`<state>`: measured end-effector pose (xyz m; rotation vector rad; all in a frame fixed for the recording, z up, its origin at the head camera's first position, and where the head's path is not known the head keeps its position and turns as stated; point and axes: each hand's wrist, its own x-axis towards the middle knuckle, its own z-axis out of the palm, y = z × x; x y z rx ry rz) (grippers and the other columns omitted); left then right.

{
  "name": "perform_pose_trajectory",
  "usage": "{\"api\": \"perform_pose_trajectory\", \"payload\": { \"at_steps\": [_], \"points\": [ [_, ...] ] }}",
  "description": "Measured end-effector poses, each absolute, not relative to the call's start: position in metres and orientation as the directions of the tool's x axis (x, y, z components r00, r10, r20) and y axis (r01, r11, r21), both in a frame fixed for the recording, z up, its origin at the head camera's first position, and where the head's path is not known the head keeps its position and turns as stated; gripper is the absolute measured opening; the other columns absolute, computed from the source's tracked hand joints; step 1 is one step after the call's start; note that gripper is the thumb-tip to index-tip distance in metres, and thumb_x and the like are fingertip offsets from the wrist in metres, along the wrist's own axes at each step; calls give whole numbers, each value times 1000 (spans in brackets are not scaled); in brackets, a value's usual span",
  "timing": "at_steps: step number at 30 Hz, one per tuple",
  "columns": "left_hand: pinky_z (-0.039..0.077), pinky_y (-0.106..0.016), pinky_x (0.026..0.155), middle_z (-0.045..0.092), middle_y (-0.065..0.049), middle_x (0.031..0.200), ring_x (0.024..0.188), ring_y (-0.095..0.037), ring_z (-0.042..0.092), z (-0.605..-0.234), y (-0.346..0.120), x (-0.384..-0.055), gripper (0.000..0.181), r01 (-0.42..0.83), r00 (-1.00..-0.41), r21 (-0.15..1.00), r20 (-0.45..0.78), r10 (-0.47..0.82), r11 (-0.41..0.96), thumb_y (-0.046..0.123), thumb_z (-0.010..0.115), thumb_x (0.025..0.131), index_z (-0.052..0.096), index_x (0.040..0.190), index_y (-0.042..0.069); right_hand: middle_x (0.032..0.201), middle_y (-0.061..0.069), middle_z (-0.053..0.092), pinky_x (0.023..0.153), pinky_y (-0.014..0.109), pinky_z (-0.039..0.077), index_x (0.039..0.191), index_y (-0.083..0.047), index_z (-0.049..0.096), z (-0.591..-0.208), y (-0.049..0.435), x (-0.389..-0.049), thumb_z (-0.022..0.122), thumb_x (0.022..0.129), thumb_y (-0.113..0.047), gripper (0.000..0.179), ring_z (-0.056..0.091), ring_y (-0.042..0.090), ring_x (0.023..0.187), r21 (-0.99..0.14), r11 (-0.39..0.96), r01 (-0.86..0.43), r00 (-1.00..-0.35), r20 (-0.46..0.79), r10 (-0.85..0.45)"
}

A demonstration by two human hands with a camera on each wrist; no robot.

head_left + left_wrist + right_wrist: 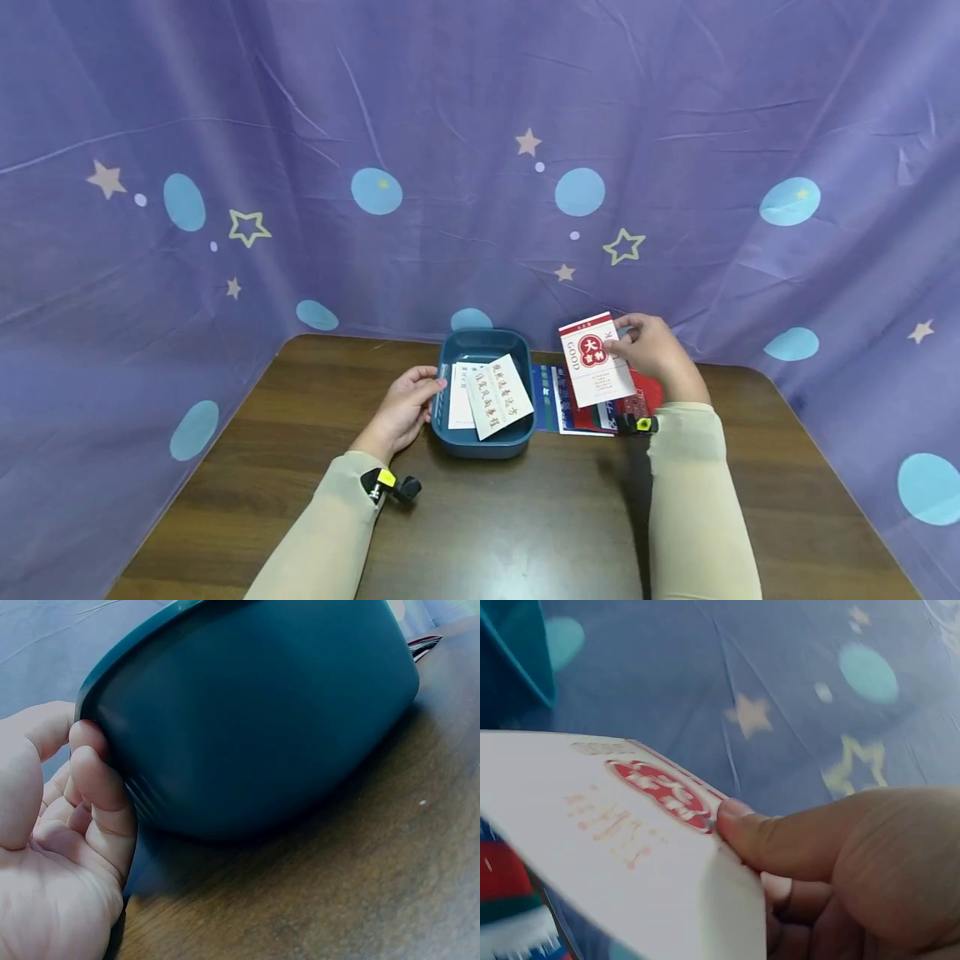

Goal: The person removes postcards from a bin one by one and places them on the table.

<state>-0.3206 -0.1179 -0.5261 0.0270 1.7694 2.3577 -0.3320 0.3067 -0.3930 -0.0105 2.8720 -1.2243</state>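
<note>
My left hand (402, 410) grips the left rim of a dark teal plastic box (487, 451); in the left wrist view its thumb and fingers (105, 787) pinch the wall. Inside the box lie white cards, the top one a card with gold writing (499, 397), tilted over another white card (460, 408). My right hand (656, 350) pinches a white card with a red emblem (600, 379) by its right edge, thumb on the front. That card is held above several spread cards (550, 400), red, blue and white, and partly hides them.
The brown wooden table (510, 525) stands against a purple curtain (465, 125) with stars and blue dots. The spread cards lie just right of the box. Each wrist wears a small black camera (405, 489) on a strap.
</note>
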Motion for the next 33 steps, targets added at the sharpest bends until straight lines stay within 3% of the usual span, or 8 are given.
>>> {"api": "perform_pose_trajectory", "payload": {
  "at_steps": [7,13,17,21,27,30,33],
  "points": [
    [45,-16,48,67,7,81,56,-4,49,-527,-116,-320,28,-129,-984,952,-88,154,-277,2,65,111,52,135,3,113,23,75,75,31,54,147,8,61,-403,361,-320,75,109,-22,51,69,27,94,-656,748,102,-995,-59,84],
    [45,-16,48,66,7,80,55,-5,50,-529,-114,-322,31,-151,-980,948,-107,166,-279,2,65,111,50,138,1,109,21,77,81,33,55,144,11,62,-429,401,-316,71,108,-19,48,70,29,98,-638,743,203,-979,-146,142],
    [45,-17,48,66,7,79,55,-5,50,-529,-115,-322,29,-138,-983,952,-98,155,-273,3,66,110,52,136,3,115,22,75,90,43,57,144,10,62,-443,410,-322,73,108,-21,49,69,32,104,-628,734,259,-965,-206,165],
    [45,-16,49,67,6,80,56,-5,50,-528,-117,-322,27,-135,-984,951,-96,150,-277,4,66,111,53,134,5,113,23,74,96,52,59,128,9,69,-455,407,-333,77,103,-18,38,67,37,107,-588,762,273,-959,-228,167],
    [45,-17,49,66,6,81,56,-5,50,-527,-118,-321,35,-144,-981,951,-101,164,-273,4,66,111,49,141,-1,90,14,70,81,46,58,91,-2,74,-487,415,-358,81,88,-18,18,62,31,87,-497,822,279,-954,-244,176],
    [45,-17,50,65,6,81,58,-5,50,-527,-118,-321,35,-139,-982,955,-98,164,-264,5,67,110,49,141,-1,91,15,70,79,47,59,87,-5,75,-497,416,-363,81,84,-20,17,62,33,87,-453,843,289,-953,-222,207],
    [45,-17,51,65,5,81,59,-6,50,-527,-118,-321,32,-143,-981,955,-101,167,-259,6,67,110,52,138,2,107,25,75,92,56,63,101,1,79,-481,401,-347,80,85,-17,24,67,41,98,-437,854,282,-956,-206,210]
  ]
}}
